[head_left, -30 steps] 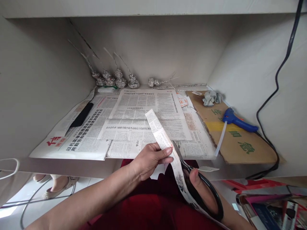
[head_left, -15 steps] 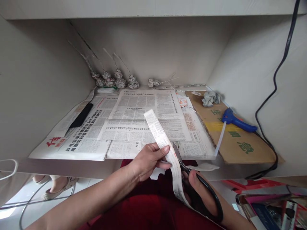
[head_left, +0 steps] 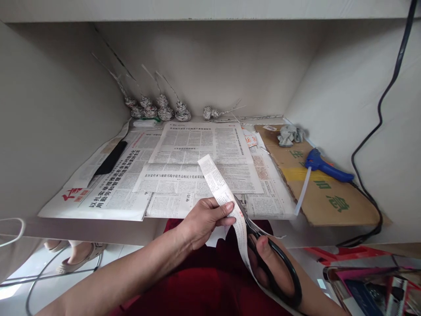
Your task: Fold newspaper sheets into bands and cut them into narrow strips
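Observation:
Between thumb and fingers, my left hand (head_left: 207,219) pinches a long strip of newspaper (head_left: 215,180). The strip's upper end points away from me over the newspaper sheets (head_left: 197,145), and its lower part curves down toward my lap. Black-handled scissors (head_left: 286,259) are in my right hand (head_left: 271,259), thumb through the large handle loop. Their blades lie along the right edge of the strip, close to my left fingertips, and look nearly closed. A thin white sliver of paper sticks out to the right behind the scissors.
Several woven gourd-shaped pieces (head_left: 164,107) stand at the back; one similar piece (head_left: 212,113) lies on its side. A black phone-like slab (head_left: 112,158) rests at left. On cardboard (head_left: 329,197) at right are a blue glue gun (head_left: 325,166) and a crumpled grey cloth (head_left: 289,135).
The scissor blades have closed further along the strip's edge. The wider white flap behind the scissors now appears as a thin sliver. My left hand has barely moved.

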{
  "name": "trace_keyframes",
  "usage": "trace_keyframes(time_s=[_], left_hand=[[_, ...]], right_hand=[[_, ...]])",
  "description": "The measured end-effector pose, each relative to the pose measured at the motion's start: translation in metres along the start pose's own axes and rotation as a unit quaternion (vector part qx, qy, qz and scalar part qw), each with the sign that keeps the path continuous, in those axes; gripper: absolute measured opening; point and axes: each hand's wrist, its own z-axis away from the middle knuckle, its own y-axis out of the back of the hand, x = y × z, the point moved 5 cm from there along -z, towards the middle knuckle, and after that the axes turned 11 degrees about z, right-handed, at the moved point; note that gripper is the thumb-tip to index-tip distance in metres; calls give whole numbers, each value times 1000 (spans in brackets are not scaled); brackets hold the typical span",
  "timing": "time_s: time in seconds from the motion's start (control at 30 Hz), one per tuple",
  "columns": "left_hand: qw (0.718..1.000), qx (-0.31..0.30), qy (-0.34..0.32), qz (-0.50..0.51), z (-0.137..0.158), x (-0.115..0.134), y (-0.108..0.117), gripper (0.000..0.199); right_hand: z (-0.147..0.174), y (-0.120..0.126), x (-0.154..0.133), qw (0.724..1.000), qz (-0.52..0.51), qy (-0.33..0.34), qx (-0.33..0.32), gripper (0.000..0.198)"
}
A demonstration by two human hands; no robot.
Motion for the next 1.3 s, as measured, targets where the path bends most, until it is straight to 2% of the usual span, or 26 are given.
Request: trace_keyframes(time_s=[0.07,0.2,0.33,0.43,0.63,0.87,1.07,1.17,1.3], left_hand=[[1000,7,-10,14,0,2,1,30],[999,22,-12,22,1,4,2,33],[1000,12,3,3,4,1,-2,32],[1000,12,-3,5,5,1,-3,31],[999,17,-21,20,2,3,1,29],[998,28,-42,42,-1,8,4,31],[1000,23,-10,7,1,4,3,30],[1000,16,-13,0,2,1,3,32],[1000,15,-25,0,0,2,6,31]], right_hand=[[1,-1,1,1000,-7,-17,-10,61],[0,-3,1,998,-27,-9,-47,62],[-7,-7,1,995,-57,37,-70,67],[-8,-7,0,995,-57,52,-70,67],[-5,-4,5,998,-32,11,-44,61],[-5,0,13,999,-2,32,-27,58],[-7,-3,15,998,-27,31,-50,60],[-10,-5,9,996,-49,41,-66,64],[-10,-6,5,997,-29,42,-63,65]])
